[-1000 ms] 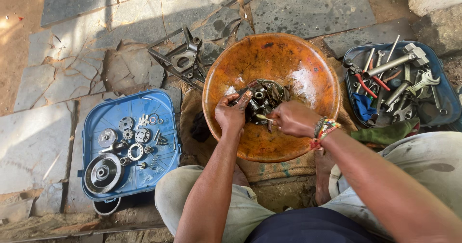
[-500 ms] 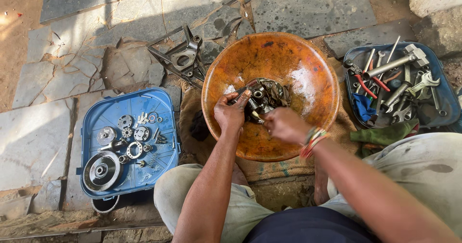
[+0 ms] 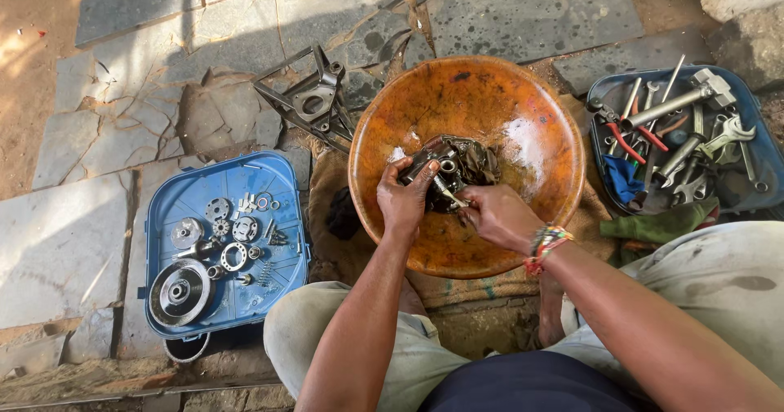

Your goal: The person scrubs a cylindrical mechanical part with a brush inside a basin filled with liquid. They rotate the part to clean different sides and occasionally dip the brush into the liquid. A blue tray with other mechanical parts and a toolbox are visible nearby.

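A dark, oily metal engine part sits in the middle of a round orange bowl on the ground in front of me. My left hand grips its left side from above. My right hand holds a small thin tool against the part's lower edge; a beaded bracelet is on that wrist. My knees frame the bowl on either side.
A blue tray at left holds several gears, rings and a round disc. A blue tray at right holds wrenches, pliers and a hammer. A metal bracket lies on cracked stone slabs. A green rag lies by my right knee.
My right hand has slid a little left and down along the part. My left hand keeps its grip. The view has shifted slightly.
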